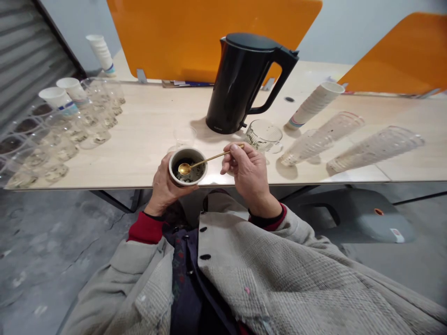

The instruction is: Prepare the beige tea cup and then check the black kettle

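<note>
Coat nearest — hands at table, orange panels behind.

My coat is pale grey-beige, woven in a fine check, with dark oval buttons along the front edge and a pink speck on the cloth. Red cuffs poke out of its sleeves, black inner cuffs beyond them. Underneath I wear a dark purple-blue layer, partly patterned in red and green. My left hand and right hand are bare.
</note>
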Demonstrator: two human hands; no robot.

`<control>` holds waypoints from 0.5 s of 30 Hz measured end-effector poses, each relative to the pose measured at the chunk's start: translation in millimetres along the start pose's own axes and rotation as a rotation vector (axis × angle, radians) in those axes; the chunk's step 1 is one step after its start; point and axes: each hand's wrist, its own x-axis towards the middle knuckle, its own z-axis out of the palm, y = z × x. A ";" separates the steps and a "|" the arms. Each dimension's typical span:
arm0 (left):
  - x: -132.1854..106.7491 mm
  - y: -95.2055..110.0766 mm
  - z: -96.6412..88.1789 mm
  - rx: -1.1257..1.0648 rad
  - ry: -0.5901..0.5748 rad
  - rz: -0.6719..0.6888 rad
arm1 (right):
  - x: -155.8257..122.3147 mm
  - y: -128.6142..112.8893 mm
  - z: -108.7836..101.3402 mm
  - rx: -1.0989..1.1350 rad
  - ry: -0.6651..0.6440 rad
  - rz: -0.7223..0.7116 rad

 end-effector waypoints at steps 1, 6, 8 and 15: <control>0.1 0.3 0.1 -0.003 0.002 0.001 | 0.1 -0.4 -0.1 0.004 0.005 -0.001; -0.4 -0.3 0.3 0.015 0.001 0.005 | -3.9 -4.6 3.5 -0.080 0.009 -0.093; -1.0 -1.0 0.2 0.012 0.004 0.002 | -6.6 -7.2 5.5 -0.146 0.009 -0.147; -2.1 -3.6 3.5 0.042 0.061 0.092 | -14.9 -15.9 10.9 -0.598 -0.181 -0.496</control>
